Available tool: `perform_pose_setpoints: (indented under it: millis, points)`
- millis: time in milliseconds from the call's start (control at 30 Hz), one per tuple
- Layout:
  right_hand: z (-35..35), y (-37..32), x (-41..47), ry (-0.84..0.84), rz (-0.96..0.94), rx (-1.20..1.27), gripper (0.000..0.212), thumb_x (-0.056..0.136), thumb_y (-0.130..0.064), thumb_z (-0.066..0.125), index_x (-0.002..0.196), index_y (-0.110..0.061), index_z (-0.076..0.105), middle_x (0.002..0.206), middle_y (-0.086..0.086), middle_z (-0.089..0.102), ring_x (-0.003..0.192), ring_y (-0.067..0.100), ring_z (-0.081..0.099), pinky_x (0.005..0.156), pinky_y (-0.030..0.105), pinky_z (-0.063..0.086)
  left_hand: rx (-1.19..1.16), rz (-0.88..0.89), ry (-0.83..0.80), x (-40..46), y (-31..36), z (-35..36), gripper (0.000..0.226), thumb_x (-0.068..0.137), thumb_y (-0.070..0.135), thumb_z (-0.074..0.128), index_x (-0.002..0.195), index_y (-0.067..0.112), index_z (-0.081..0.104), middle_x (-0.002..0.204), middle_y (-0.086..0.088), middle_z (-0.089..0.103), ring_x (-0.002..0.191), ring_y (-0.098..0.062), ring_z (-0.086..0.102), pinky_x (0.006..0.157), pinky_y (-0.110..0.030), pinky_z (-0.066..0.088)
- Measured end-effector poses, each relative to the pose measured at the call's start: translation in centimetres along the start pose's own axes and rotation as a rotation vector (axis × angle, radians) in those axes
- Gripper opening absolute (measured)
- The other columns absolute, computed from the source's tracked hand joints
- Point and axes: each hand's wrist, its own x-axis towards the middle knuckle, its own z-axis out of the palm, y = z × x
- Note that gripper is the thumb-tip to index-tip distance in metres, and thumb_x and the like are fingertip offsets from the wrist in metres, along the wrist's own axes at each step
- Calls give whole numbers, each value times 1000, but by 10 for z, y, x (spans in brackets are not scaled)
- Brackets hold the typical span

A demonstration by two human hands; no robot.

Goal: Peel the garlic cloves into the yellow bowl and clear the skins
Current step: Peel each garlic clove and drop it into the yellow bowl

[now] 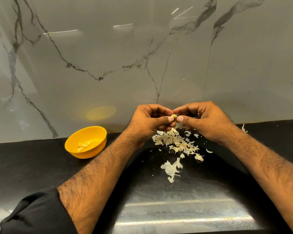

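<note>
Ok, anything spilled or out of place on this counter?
Only expected mess: garlic skins litter the black counter below both hands, one scrap lying apart by the wall. The yellow bowl sits upright, holding cloves.

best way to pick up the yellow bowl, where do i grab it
Probably the yellow bowl is best taken by its right rim, from above with the left hand: thumb inside, fingers outside. It stands upright and open on the black counter, and the peeled cloves lie low inside.
</note>
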Motion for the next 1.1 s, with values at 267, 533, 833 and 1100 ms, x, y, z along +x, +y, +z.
perform_pose_setpoints:
  millis: [267,533,833,1100]
  points:
    - [2,1,1,21,-24,21,10,90,-26,81,99,-23,81,88,-4,79,81,13,74,77,36,66,53,11,5,0,-1,2,25,88,-2,81,109,-10,70,96,-23,78,86,-31,79,80,-40,67]
    - [1,7,3,45,26,83,8,98,-16,72,102,-21,78,90,1,76,78,14,72,79,32,63,244,35,58,2,-1,-3,14,91,3,81,103,1,73,89,-13,80,82,-26,80,68,-33,65]
    - [2,9,0,-101,117,3,7,93,-20,78,99,-22,81,85,-1,79,76,13,74,78,33,62,641,144,84,-2,-6,-7,10,93,27,83,97,20,77,82,6,77,75,-12,76,78,-41,67]
    - [7,-5,-5,-83,164,96,14,86,-16,84,100,-16,79,88,0,80,84,14,78,84,34,64,924,153,272,-19,6,-24,43,92,54,76,72,21,57,63,7,59,59,-13,57,64,-45,62]
